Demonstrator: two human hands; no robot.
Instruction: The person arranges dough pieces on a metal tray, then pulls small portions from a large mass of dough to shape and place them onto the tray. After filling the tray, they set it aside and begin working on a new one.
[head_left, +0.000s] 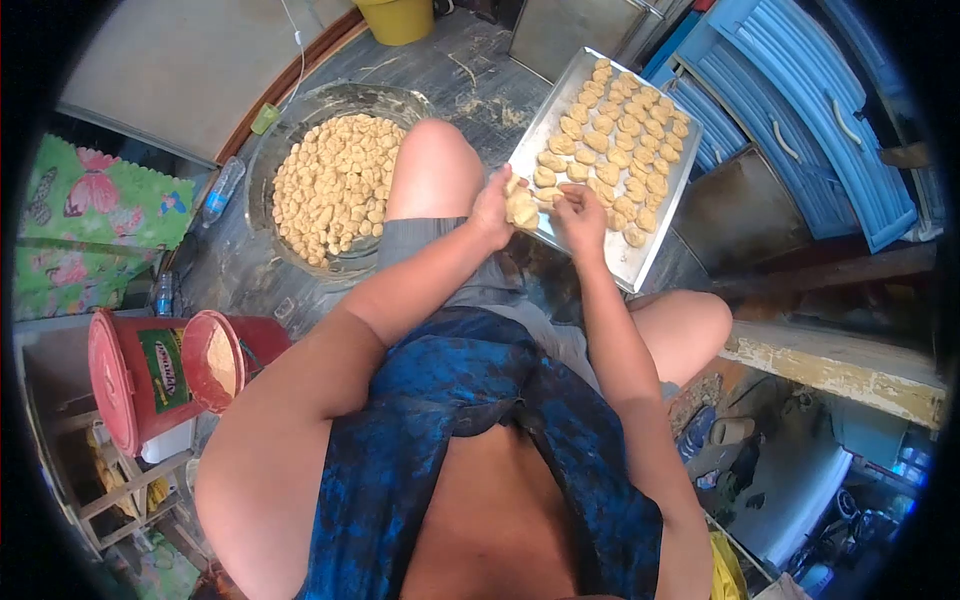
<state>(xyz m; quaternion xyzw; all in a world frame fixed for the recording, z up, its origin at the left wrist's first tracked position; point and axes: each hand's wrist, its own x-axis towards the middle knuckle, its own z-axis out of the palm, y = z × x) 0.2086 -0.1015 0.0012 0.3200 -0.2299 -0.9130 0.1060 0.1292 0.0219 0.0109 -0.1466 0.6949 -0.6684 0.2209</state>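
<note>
My left hand (494, 205) holds a few pale dough pieces (520, 208) at the near corner of a metal baking tray (628, 266). My right hand (580, 215) rests just beside it, fingers pinching at the dough over the tray's near edge. The tray carries several rows of shaped dough pieces (612, 130). A wide glass bowl (262, 170), left of my knee, is heaped with many more dough pieces (335, 185).
A red bucket (130, 375) and its red lid (215, 360) stand at the lower left. A yellow bucket (398, 18) sits at the top. Blue shutters (800, 110) lean at the right. A plastic bottle (222, 190) lies by the bowl.
</note>
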